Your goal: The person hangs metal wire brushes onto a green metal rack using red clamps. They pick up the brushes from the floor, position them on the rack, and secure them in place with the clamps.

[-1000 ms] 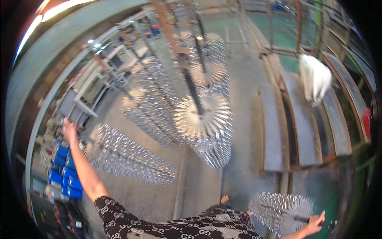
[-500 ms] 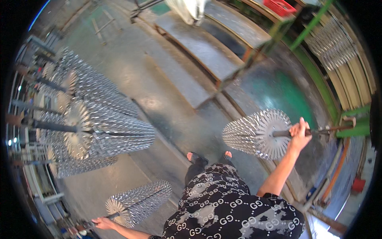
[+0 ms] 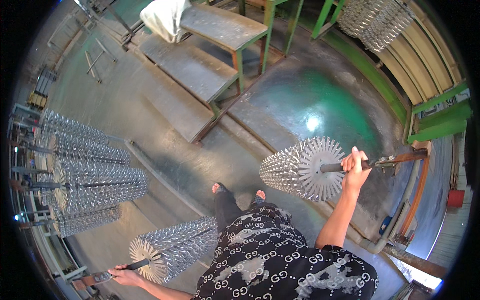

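My right hand [image 3: 354,170] is closed round the dark rod [image 3: 331,168] of a large cylinder [image 3: 300,170], built of many shiny metal pieces fanned out in rings. The rod runs on past the hand into a rusty flat hook [image 3: 407,156]. At lower left, my left hand [image 3: 125,276] grips the rod of a second such cylinder [image 3: 175,247], which has a similar rusty hook [image 3: 87,281] beyond the fingers. Both cylinders hang clear of my body, their round fanned ends facing outward to the hands. Part of the left one's far end meets my trouser leg in the view.
More metal cylinders [image 3: 95,175] hang in a group at far left. Stepped grey benches [image 3: 200,75] with a white cloth [image 3: 165,19] stand ahead. At right is a green frame [image 3: 442,120] near metal pieces [image 3: 377,22] on slats. A pipe [image 3: 372,246] runs low at right.
The view has shifted: the hanging cylinders at left sit farther to the left, and the benches ahead appear more to the left. Both hands keep hold of their rods.
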A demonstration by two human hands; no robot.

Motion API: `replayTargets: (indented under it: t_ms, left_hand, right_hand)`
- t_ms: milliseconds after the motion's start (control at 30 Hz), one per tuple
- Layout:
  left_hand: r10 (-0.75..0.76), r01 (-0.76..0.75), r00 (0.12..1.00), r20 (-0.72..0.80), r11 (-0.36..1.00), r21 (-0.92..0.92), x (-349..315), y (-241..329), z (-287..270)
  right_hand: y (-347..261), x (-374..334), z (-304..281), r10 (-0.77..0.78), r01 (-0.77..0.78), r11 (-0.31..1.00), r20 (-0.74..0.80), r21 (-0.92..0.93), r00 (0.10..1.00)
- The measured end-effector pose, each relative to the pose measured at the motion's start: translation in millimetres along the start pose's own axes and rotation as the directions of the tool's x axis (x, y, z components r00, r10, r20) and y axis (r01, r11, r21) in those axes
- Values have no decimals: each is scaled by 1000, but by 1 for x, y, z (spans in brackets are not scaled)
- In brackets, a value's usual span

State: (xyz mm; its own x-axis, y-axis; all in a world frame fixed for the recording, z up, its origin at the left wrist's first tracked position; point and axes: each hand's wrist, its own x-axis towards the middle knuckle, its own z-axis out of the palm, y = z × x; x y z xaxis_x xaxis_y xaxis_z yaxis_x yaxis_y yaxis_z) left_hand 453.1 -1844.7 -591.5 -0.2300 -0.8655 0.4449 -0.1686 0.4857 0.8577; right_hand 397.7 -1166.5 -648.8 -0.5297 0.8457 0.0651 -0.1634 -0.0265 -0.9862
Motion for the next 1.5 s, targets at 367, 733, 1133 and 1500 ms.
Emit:
replayTargets:
  t_ms: [367, 733, 1133, 1500]
  left_hand:
    - [145, 128, 709, 691, 936, -328, -156, 151, 224]
    - [390, 148, 407, 826, 864, -481, -372, 321, 397]
    - [552, 370, 345, 759, 663, -651, -467, 474, 351]
    - [743, 591, 150, 652, 462, -661, -569, 584, 333]
  right_hand:
    - [-107, 70, -173, -100, 66, 990, -286, -126, 953]
    - [-154, 174, -288, -137, -119, 938, -663, -326, 735]
    - [-238, 104, -393, -297, -26, 945, -888, -327, 351]
    - [-249, 103, -411, -264, 159, 962, -905, -222, 334]
